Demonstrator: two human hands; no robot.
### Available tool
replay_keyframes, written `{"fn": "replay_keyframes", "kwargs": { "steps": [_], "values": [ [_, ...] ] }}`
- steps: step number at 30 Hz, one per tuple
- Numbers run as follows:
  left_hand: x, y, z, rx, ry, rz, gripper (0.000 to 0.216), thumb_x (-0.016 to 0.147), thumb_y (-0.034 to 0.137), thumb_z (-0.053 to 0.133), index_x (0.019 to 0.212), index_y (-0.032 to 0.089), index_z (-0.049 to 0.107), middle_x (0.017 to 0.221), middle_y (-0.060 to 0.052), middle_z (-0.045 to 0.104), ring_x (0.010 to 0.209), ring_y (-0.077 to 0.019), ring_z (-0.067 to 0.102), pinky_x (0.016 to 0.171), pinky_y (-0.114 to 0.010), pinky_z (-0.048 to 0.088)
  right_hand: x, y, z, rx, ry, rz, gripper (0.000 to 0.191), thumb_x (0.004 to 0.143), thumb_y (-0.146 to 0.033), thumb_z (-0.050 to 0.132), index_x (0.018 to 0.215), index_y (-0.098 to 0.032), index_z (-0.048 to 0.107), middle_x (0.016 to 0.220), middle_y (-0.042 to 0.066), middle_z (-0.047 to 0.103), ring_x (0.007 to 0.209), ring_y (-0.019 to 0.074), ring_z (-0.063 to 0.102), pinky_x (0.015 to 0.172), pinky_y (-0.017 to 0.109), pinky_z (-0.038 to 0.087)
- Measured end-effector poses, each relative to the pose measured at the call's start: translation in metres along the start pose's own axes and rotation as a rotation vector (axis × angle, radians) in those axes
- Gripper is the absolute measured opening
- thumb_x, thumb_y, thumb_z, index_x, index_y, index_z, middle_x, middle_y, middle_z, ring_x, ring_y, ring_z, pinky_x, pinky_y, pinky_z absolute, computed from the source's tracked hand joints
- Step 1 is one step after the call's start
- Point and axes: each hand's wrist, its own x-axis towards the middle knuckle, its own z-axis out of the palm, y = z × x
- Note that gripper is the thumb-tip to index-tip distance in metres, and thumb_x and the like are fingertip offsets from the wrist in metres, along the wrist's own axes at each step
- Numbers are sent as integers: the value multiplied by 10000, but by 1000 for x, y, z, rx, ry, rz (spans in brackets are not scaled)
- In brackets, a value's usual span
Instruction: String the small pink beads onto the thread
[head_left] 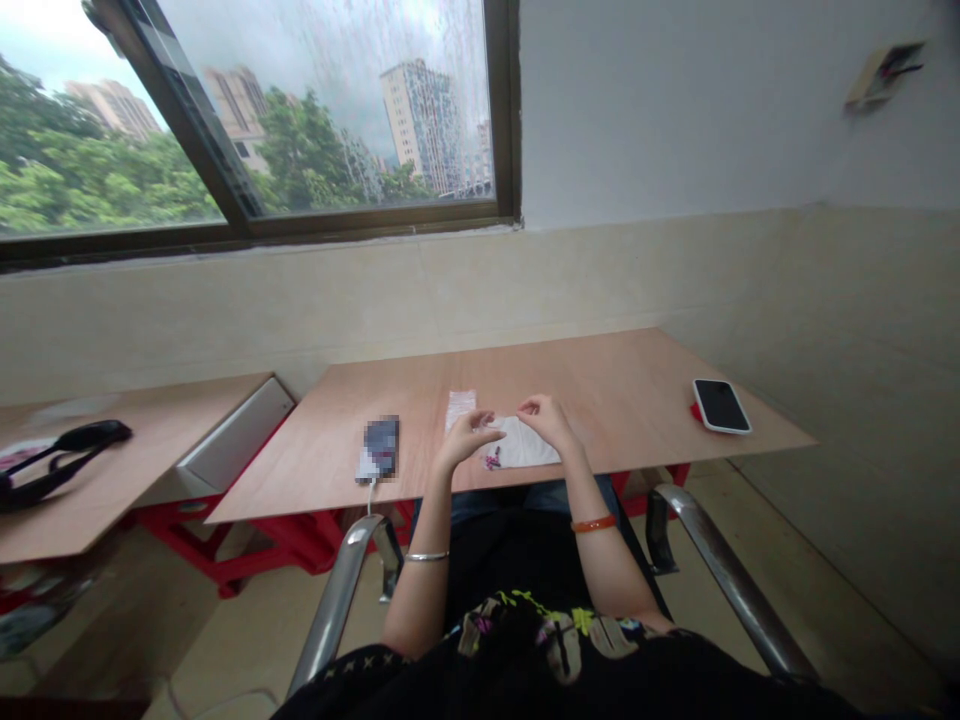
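Observation:
A white cloth with a small purple motif lies on the wooden table near its front edge. My left hand rests at the cloth's left edge, fingers pinched on it. My right hand hovers over the cloth's upper part, fingers curled and touching the fabric. A small white folded piece lies just behind my left hand. Whether the pinches lift the cloth is too small to tell.
A blurred phone with a white cable lies left of my hands. Another phone, white-edged on a red thing, sits at the table's right. Chair armrests flank my lap. A second table with a black object stands left.

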Motion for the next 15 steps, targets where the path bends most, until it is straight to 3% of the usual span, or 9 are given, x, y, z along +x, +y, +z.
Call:
{"fn": "replay_keyframes", "kwargs": {
  "steps": [3, 7, 10, 15],
  "values": [
    [2, -1, 3, -68, -39, 13, 434, 622, 355, 804, 975, 134, 683, 911, -84, 680, 858, -214, 630, 746, -324, 512, -1, -23, -6, 74, 72, -84, 113, 796, -221, 623, 817, -133, 692, 787, 52, 678, 716, 146, 604, 667, 238, 452],
    [3, 1, 5, -134, -87, 52, 423, 642, 355, 794, 995, 146, 686, 892, -66, 677, 829, -193, 622, 718, -300, 510, -4, -43, 1, 146, 42, -145, 89, 771, -221, 653, 793, -144, 689, 796, 45, 661, 717, 144, 596, 660, 239, 450],
    [2, 1, 4, -143, -73, 27, 426, 668, 367, 779, 1017, 146, 680, 884, -64, 673, 790, -178, 613, 697, -290, 504, -5, -43, 6, 146, 94, -161, 125, 782, -265, 658, 816, -147, 683, 847, 53, 636, 760, 151, 595, 695, 248, 455],
    [3, -3, 0, -121, 14, -7, 462, 646, 362, 798, 1021, 128, 663, 972, -100, 675, 887, -205, 609, 788, -335, 497, -2, -24, 9, 89, 206, -89, 182, 851, -307, 572, 783, -154, 644, 812, 52, 618, 731, 155, 576, 693, 258, 446]
  ]
}}
